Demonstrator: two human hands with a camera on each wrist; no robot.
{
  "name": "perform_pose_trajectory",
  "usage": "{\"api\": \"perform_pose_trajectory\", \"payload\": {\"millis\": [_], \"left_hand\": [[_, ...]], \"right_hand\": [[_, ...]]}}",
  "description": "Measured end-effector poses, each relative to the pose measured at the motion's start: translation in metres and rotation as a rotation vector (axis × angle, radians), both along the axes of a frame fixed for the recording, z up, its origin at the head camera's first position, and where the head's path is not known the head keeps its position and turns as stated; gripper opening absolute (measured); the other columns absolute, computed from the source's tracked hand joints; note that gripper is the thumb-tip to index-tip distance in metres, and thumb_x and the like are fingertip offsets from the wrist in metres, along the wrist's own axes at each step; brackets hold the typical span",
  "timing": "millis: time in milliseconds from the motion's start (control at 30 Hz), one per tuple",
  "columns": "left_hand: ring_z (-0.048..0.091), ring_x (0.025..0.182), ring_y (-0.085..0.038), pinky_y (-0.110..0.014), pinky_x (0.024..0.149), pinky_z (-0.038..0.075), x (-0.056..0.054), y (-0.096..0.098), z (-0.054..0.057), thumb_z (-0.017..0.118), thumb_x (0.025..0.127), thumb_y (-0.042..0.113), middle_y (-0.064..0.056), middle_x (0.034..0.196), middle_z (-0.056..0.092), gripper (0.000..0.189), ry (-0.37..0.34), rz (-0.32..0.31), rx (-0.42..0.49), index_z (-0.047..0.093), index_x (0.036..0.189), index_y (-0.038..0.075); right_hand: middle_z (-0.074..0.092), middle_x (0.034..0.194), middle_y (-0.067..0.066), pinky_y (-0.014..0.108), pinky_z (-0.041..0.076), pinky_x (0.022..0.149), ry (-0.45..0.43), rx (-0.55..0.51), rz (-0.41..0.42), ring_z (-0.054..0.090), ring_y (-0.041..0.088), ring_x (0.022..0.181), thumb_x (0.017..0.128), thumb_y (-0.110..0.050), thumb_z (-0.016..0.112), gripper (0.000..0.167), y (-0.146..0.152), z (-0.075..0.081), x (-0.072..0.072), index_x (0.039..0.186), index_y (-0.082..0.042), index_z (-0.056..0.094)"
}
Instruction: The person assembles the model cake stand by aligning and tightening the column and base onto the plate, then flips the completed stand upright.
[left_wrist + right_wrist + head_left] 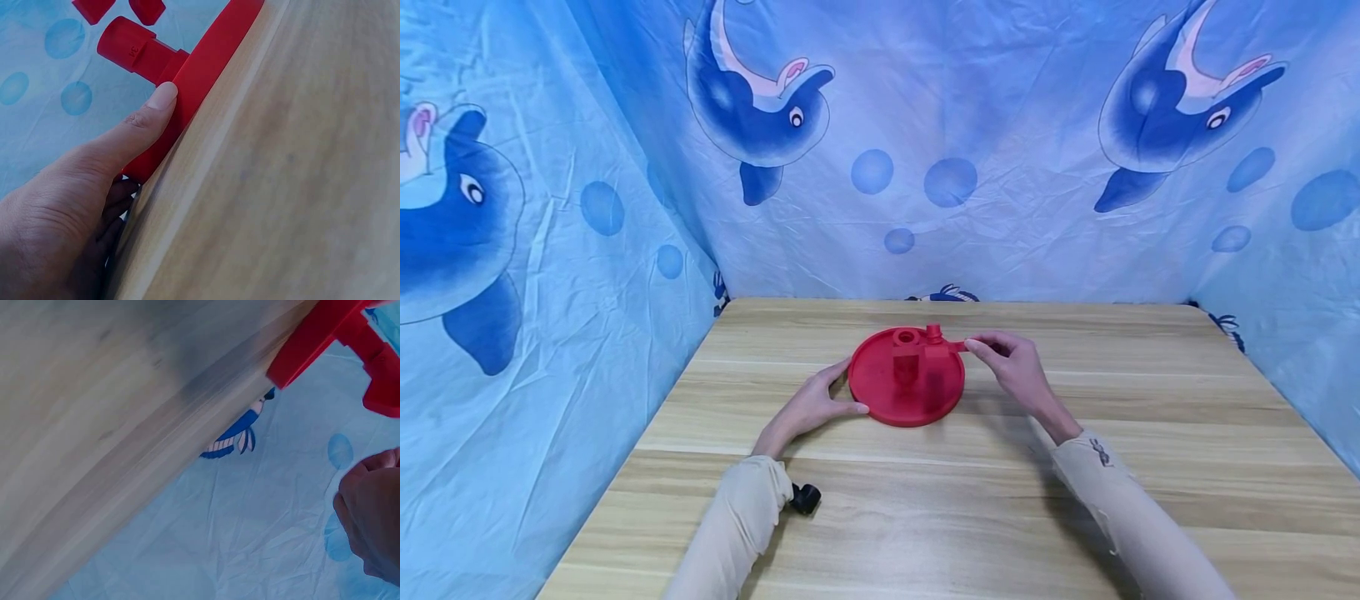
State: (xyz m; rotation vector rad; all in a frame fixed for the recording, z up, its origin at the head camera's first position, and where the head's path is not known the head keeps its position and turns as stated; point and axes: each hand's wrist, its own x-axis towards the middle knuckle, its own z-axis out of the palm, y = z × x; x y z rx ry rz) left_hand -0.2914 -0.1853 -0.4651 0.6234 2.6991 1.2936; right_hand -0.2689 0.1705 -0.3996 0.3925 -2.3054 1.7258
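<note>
A red round plastic base [876, 404] with a raised rim lies flat on the table. On it stands a short red post [906, 360] with a hollow top; the left wrist view shows a red stub [128, 47] marked "34" on the base. My left hand [812, 406] holds the base's left edge, thumb on the rim and fingers round the side. To the post's right is a red part [937, 353] with a knob on top and a thin arm. My right hand [1017, 367] pinches the end of that arm. Its fingertips are cut off in the right wrist view.
The wooden table [880, 525] runs back to a blue curtain [910, 250] with dolphin prints, which also hangs at both sides. A small black device [806, 499] is at the left sleeve's cuff.
</note>
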Motion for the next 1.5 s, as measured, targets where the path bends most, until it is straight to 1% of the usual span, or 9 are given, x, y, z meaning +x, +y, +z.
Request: {"api": "perform_pose_trajectory", "payload": {"millis": [233,400,467,567,700,1033,1133,1367,1500], "left_hand": [[0.033,0.150,-0.024,-0.052,0.120,0.030,0.001,-0.001,0.000,0.087,0.079,0.055,-0.001,0.162,0.040,0.106,0.004,-0.002,0.006,0.035,0.163,0.017],[0.034,0.149,-0.022,-0.051,0.119,0.033,0.001,-0.001,0.000,0.087,0.079,0.055,0.002,0.161,0.042,0.106,-0.004,-0.006,0.017,0.035,0.163,0.017],[0.034,0.149,-0.021,-0.050,0.119,0.034,0.001,0.000,0.000,0.087,0.080,0.055,0.003,0.161,0.042,0.105,-0.011,-0.007,0.021,0.035,0.163,0.019],[0.034,0.149,-0.022,-0.050,0.118,0.034,0.001,0.000,0.001,0.087,0.080,0.053,0.002,0.161,0.042,0.105,-0.015,-0.013,0.027,0.035,0.163,0.018],[0.034,0.149,-0.023,-0.049,0.119,0.033,0.001,0.001,0.001,0.087,0.080,0.053,0.001,0.161,0.041,0.105,-0.007,-0.011,0.006,0.034,0.163,0.017],[0.033,0.150,-0.024,-0.049,0.120,0.031,0.000,0.001,0.001,0.087,0.081,0.052,-0.001,0.162,0.040,0.105,0.011,-0.006,-0.014,0.034,0.163,0.015],[0.034,0.149,-0.024,-0.049,0.119,0.033,0.000,0.001,0.001,0.087,0.080,0.052,-0.001,0.162,0.041,0.105,0.015,-0.006,-0.016,0.034,0.163,0.015],[0.034,0.150,-0.024,-0.051,0.118,0.034,0.000,0.001,0.002,0.087,0.080,0.054,0.000,0.162,0.040,0.105,0.015,-0.005,-0.015,0.035,0.163,0.016],[0.033,0.150,-0.025,-0.051,0.119,0.033,0.000,0.000,0.002,0.087,0.080,0.053,-0.001,0.162,0.040,0.105,0.018,-0.003,-0.014,0.035,0.163,0.016]], "right_hand": [[0.074,0.103,0.012,0.027,0.058,0.086,-0.203,-0.088,0.018,0.067,0.027,0.094,0.101,-0.033,0.071,0.045,-0.012,0.002,-0.003,0.123,0.006,0.072],[0.074,0.104,0.009,0.030,0.057,0.094,-0.381,-0.251,0.059,0.066,0.022,0.093,0.102,-0.034,0.068,0.052,-0.023,0.004,-0.005,0.132,0.008,0.066],[0.073,0.101,0.006,0.028,0.057,0.091,-0.442,-0.323,0.064,0.065,0.019,0.089,0.103,-0.032,0.067,0.052,-0.027,0.004,-0.005,0.134,0.009,0.063],[0.071,0.093,0.004,0.021,0.056,0.079,-0.509,-0.417,0.062,0.064,0.014,0.082,0.103,-0.030,0.067,0.052,-0.032,0.004,-0.006,0.136,0.010,0.061],[0.070,0.087,0.004,0.016,0.053,0.069,-0.557,-0.480,0.056,0.065,0.009,0.075,0.103,-0.030,0.068,0.055,-0.035,0.004,-0.009,0.138,0.011,0.059],[0.069,0.089,0.005,0.019,0.056,0.073,-0.634,-0.424,0.053,0.066,0.012,0.077,0.104,-0.037,0.065,0.055,-0.040,0.007,-0.017,0.140,0.004,0.060],[0.070,0.088,0.005,0.019,0.056,0.071,-0.658,-0.399,0.055,0.064,0.012,0.075,0.104,-0.040,0.064,0.049,-0.042,0.009,-0.018,0.131,0.001,0.064],[0.071,0.086,0.004,0.020,0.056,0.075,-0.685,-0.390,0.053,0.063,0.011,0.074,0.104,-0.045,0.061,0.049,-0.045,0.013,-0.020,0.127,-0.002,0.066],[0.070,0.082,0.003,0.018,0.055,0.070,-0.675,-0.411,0.073,0.062,0.010,0.070,0.104,-0.043,0.061,0.043,-0.047,0.014,-0.022,0.118,-0.002,0.066]]}}
